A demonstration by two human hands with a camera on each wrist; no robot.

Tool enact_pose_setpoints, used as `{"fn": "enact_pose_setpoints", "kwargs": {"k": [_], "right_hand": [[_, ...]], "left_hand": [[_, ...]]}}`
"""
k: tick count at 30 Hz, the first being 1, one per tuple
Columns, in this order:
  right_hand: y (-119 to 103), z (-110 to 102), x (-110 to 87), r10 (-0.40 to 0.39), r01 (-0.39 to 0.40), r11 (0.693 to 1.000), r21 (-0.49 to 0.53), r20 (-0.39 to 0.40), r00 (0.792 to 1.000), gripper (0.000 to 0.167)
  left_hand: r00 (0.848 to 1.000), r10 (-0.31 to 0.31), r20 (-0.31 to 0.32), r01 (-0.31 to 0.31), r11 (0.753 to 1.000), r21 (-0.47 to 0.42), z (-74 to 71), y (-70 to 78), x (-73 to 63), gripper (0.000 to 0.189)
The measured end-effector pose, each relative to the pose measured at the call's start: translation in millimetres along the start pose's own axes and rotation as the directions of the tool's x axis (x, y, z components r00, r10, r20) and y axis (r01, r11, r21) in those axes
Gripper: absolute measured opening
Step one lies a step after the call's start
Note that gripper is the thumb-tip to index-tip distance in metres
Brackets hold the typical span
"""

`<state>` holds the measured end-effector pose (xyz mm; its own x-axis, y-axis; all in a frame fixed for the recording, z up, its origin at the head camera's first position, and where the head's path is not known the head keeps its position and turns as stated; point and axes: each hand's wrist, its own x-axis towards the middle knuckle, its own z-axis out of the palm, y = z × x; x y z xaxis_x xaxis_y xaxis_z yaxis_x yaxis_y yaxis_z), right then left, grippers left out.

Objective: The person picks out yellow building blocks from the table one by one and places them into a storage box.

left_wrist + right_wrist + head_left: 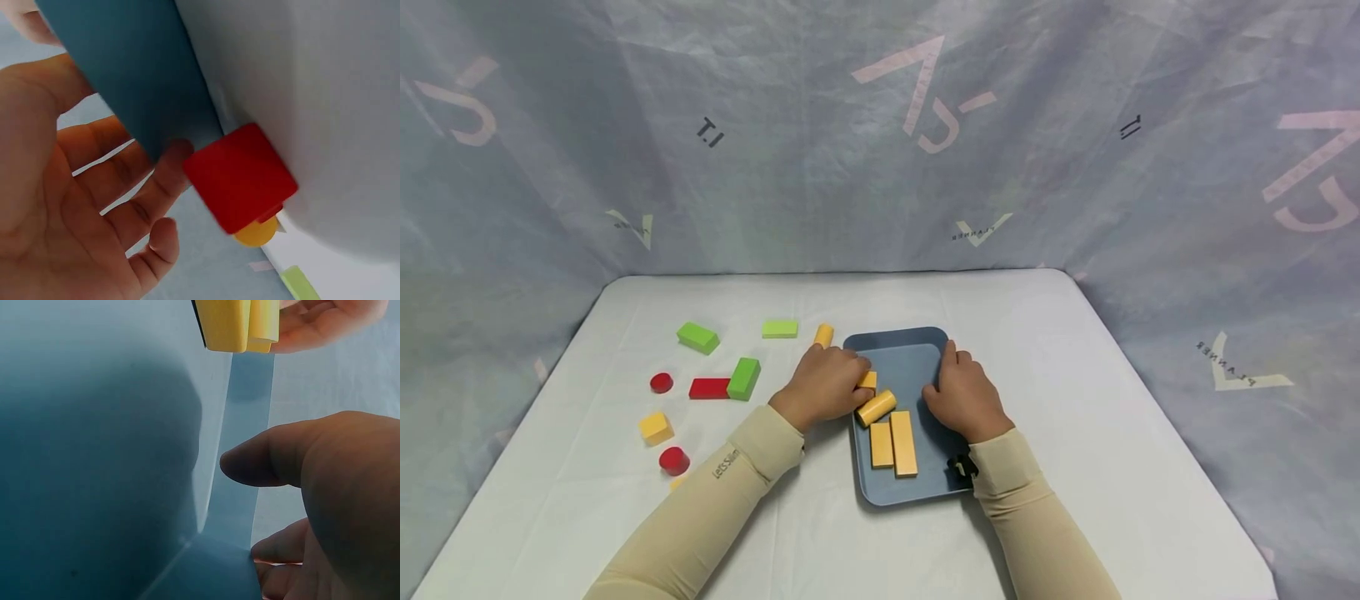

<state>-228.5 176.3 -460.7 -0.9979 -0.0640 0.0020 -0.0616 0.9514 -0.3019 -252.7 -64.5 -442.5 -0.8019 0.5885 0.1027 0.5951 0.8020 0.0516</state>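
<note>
A blue-grey tray lies on the white table between both hands. My left hand holds its left wall, thumb over the rim and fingers along the outside in the left wrist view. On the opposite side my right hand grips the right rim, thumb inside and fingers outside. Inside the tray are a yellow cylinder, a short yellow block, a long yellow block and another yellow block partly covered by the left hand. A red block stands outside the tray near the left fingertips.
Left of the tray lie green blocks, a flat red block, red round pieces and a yellow cube. Another yellow cylinder lies beyond the left hand. A printed grey cloth hangs behind the table.
</note>
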Motion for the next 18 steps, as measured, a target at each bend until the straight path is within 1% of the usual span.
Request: {"fn": "enact_pose_setpoints", "kwargs": {"k": [4, 10, 18], "right_hand": [[1.0, 0.0, -0.2, 0.003, -0.003, 1.0, 0.003, 0.004, 1.0, 0.083], [1.8, 1.1, -0.6, 0.006, -0.006, 1.0, 0.007, 0.004, 1.0, 0.083], [0.7, 0.7, -0.3, 0.0, 0.0, 1.0, 0.008, -0.001, 1.0, 0.083]], "left_hand": [[1.0, -0.012, -0.02, 0.012, 1.0, 0.018, -6.7, -0.4, -1.4, 0.024], [0.999, -0.034, -0.039, 0.034, 0.999, 0.002, -13.5, -5.4, -3.4, 0.034], [0.992, -0.101, -0.077, 0.101, 0.995, -0.007, -17.3, -14.0, -8.6, 0.039]]}}
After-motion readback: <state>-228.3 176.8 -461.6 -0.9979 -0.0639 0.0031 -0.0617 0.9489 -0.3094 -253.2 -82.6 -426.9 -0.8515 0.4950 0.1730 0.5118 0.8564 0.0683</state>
